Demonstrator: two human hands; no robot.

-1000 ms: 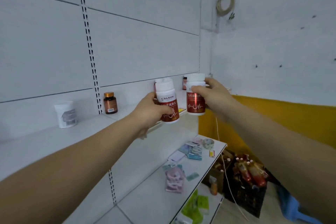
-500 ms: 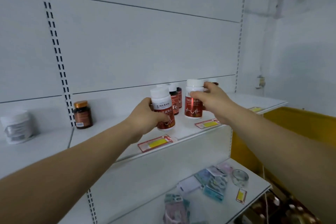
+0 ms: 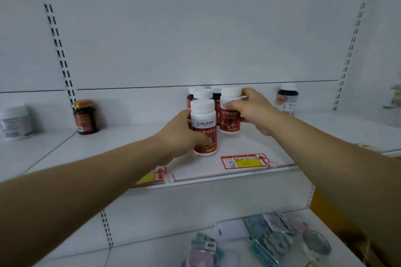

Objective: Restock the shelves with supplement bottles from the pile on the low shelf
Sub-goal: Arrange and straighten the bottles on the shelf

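Both bottles now stand on the shelf board, where half a second ago we see them nearer its front lip, and a full second ago they hang in the air well short of it.

Far to the left of our fingers, a white tub (image 3: 15, 121) sits blurred at the frame edge, and nearer in an amber jar with a gold cap (image 3: 85, 117) stands upright on the white shelf (image 3: 121, 147). Our left hand (image 3: 180, 134) curls round the left side of a red-labelled supplement bottle with a white cap (image 3: 205, 128); the thumb crosses the lower label and the fingers wrap behind, so the grip is firm. This bottle stands upright, its base on the board just behind the front edge. Below the wrist a red and yellow price tag (image 3: 156, 176) is half hidden by our forearm.

Just right of those fingers, our right hand (image 3: 251, 110) holds a second white-capped red bottle (image 3: 230, 112), thumb across the front near the shoulder and fingers curled round its right side. It stands upright, a little deeper than the first and close beside it. Behind both, touching or nearly so, more white-capped bottles (image 3: 202, 93) cluster against the back panel. Below the right-hand fingers another price tag (image 3: 246, 161) lies on the shelf lip. Well right of them a dark jar with a white lid (image 3: 287, 98) stands apart. Under our arms, the lower shelf (image 3: 152, 253) carries loose packets (image 3: 269, 238), too blurred to name.
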